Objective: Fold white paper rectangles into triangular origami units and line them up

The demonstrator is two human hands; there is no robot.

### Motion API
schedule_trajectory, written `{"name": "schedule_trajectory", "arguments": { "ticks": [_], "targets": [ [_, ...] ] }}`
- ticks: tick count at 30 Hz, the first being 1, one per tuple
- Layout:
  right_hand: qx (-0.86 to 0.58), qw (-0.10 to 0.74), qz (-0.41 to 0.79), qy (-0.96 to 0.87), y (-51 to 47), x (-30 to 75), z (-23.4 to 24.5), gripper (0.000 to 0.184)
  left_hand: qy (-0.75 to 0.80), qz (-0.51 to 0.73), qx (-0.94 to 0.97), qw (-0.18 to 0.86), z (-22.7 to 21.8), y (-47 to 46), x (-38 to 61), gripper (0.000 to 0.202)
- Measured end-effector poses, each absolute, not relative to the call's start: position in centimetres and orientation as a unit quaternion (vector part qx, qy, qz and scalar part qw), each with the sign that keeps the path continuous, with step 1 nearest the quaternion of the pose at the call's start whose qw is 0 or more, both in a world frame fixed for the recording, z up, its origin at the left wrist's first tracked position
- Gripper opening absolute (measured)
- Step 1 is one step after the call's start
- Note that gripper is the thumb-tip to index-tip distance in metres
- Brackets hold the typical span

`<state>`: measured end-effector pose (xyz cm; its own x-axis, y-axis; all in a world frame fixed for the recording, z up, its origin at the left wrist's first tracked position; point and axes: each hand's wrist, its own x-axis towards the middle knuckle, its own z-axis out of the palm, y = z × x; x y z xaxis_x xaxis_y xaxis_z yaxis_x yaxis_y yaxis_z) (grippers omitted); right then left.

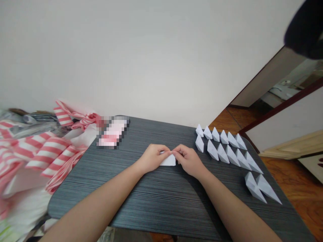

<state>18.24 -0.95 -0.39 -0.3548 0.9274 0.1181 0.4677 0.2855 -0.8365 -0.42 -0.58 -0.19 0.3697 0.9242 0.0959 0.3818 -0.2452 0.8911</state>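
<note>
A small folded piece of white paper (168, 160) lies on the dark striped table (161, 201), near its middle. My left hand (151, 157) pinches the paper's left upper edge with closed fingers. My right hand (188, 159) pinches its right upper corner, fingertips meeting those of the left hand. Both forearms rest across the tabletop.
Several folded white paper triangles (227, 148) stand in rows at the table's right, with two more (259, 186) nearer the right edge. Pink-and-white striped bags (47, 148) pile up at the left. A blurred-out pink item (113, 132) lies at the back. Wooden floor and a doorway lie to the right.
</note>
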Motion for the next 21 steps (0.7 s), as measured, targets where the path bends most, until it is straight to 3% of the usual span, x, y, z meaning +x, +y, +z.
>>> {"name": "schedule_trajectory", "arguments": {
  "ticks": [11, 21],
  "targets": [
    [-0.467, 0.314, 0.488, -0.668, -0.52, 18.52, -1.03, 0.027, 0.450, 0.322, 0.715, 0.428, -0.08, -0.47, -0.58, 0.030],
    [-0.488, 0.324, 0.425, -0.690, -0.69, 18.42, -0.95, 0.022, 0.446, 0.326, 0.715, 0.430, 0.24, -0.60, -0.51, 0.029]
  ]
}}
